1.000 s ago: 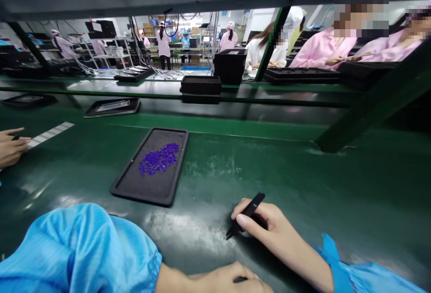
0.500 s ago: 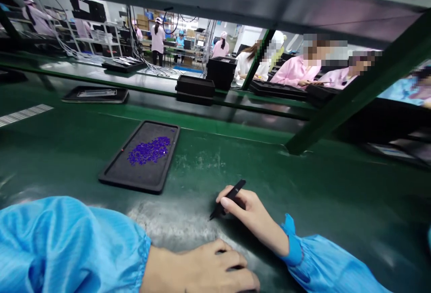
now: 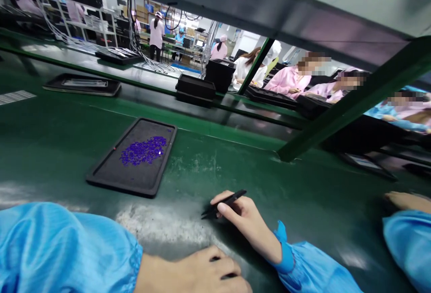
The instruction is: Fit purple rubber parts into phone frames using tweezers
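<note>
My right hand (image 3: 244, 222) rests on the green bench and pinches black tweezers (image 3: 222, 204), their tips pointing left just above the surface. My left hand (image 3: 202, 275) lies at the bottom edge with its fingers curled over something small and dark that I cannot make out. Both arms wear blue sleeves. A flat black tray (image 3: 111, 179) lies to the upper left of my hands, with a heap of small purple parts (image 3: 143, 150) in its middle.
A green slanted post (image 3: 340, 106) rises on the right. Beyond a green rail lie black trays (image 3: 82, 84) and stacked black boxes (image 3: 195, 90). Another person's hand and blue sleeve (image 3: 409, 234) rest at the far right. Workers in pink sit behind.
The view swung right and up. My right hand turned the tweezers flatter, tips lifted off the bench. My left hand came more into view. A neighbour's hand at the left left the picture; another appeared right.
</note>
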A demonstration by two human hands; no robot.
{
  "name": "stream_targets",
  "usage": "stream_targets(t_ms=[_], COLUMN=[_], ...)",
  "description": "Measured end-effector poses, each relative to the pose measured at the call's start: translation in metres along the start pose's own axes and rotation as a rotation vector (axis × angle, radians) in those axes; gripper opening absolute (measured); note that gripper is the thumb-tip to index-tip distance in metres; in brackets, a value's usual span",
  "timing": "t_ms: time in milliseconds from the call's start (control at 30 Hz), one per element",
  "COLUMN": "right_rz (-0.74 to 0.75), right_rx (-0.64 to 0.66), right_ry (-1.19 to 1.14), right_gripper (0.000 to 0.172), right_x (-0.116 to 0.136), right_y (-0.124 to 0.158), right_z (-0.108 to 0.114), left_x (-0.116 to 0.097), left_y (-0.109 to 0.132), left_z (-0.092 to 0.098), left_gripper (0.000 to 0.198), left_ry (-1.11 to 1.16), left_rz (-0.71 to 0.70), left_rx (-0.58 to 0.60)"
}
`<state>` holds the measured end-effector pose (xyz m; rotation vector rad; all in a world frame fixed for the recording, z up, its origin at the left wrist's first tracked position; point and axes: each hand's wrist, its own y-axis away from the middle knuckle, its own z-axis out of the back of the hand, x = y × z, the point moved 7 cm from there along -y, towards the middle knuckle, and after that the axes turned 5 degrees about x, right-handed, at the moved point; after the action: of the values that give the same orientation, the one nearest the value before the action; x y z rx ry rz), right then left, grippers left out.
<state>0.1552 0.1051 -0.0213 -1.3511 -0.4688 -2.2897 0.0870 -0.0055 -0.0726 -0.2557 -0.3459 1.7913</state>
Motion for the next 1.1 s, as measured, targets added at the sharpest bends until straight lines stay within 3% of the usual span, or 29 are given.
stream_targets(t_ms=[167,300,500,700,1100], right_rz=[-0.01,-0.012,-0.012,-0.03,-0.039], right_rx=[0.007,0.011,0.016,0.021,0.03], right_ry=[-0.017,-0.035,-0.057,-0.058,-0.079], right_gripper=[0.045,0.045,0.044,0.046,0.045], right_x=[0.0,0.0,-0.002,-0.003,-0.003], right_y=[0.001,0.001,0.0,0.0,-0.001], right_z=[-0.001,-0.001,-0.002,-0.002,-0.003], left_x=[0.002,0.003,0.001,0.002,0.003], left_y=[0.0,-0.002,-0.002,0.001,-0.001], left_z=[0.017,0.013,0.004,0.007,0.014], left_gripper=[0.022,0.02,0.021,0.019,0.023], left_ry=[0.113,0.157,0.071,0.083,0.124], left_rz=[-0.047,-0.032,-0.035,-0.008,-0.022], left_rx=[-0.087,-0.178,-0.133,-0.269,-0.158])
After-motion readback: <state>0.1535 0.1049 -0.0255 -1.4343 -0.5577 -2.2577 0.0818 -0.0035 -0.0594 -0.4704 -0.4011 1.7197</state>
